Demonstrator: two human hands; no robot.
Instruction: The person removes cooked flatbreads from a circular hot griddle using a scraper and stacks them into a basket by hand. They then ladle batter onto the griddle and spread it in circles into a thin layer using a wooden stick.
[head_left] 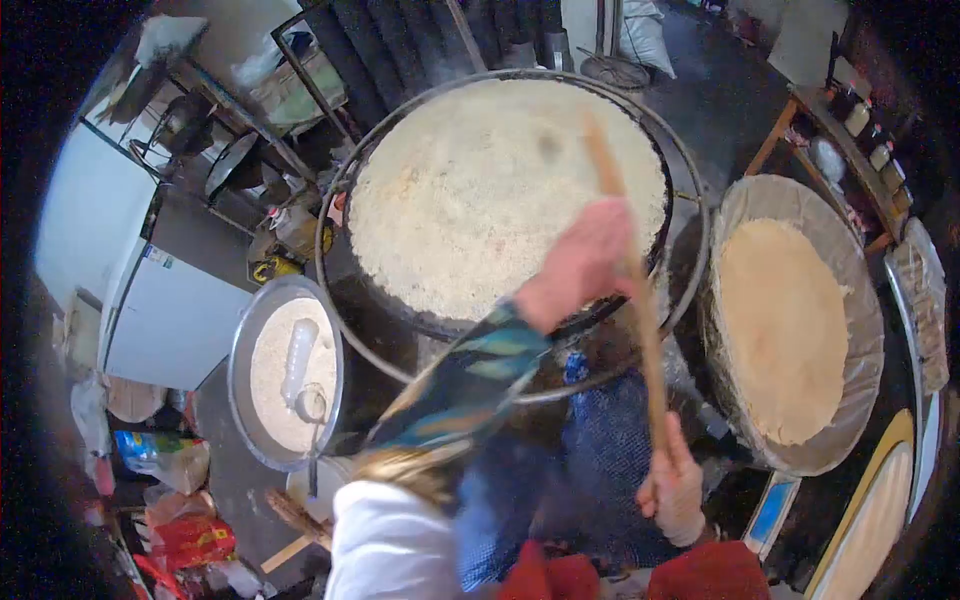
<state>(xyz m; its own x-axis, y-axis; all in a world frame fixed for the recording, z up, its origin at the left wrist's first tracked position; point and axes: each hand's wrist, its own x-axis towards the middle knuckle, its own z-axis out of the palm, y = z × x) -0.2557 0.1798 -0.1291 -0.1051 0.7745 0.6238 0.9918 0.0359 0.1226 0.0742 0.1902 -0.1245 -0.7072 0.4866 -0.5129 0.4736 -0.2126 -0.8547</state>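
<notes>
A long wooden stick runs up from my lap over the near right edge of a large round pan. My left hand, in a patterned sleeve, is closed around its middle and slightly blurred. Lower down, my right hand grips the near end, beside a red sleeve. The stick's far end is smeared by motion above a pale, grainy layer that covers most of the pan. I cannot make out the shape of that end.
A metal ring surrounds the pan. To the left, a metal basin holds pale powder, a clear bottle and a ladle. At right stands a plastic-lined basket of tan powder. Red packets lie lower left.
</notes>
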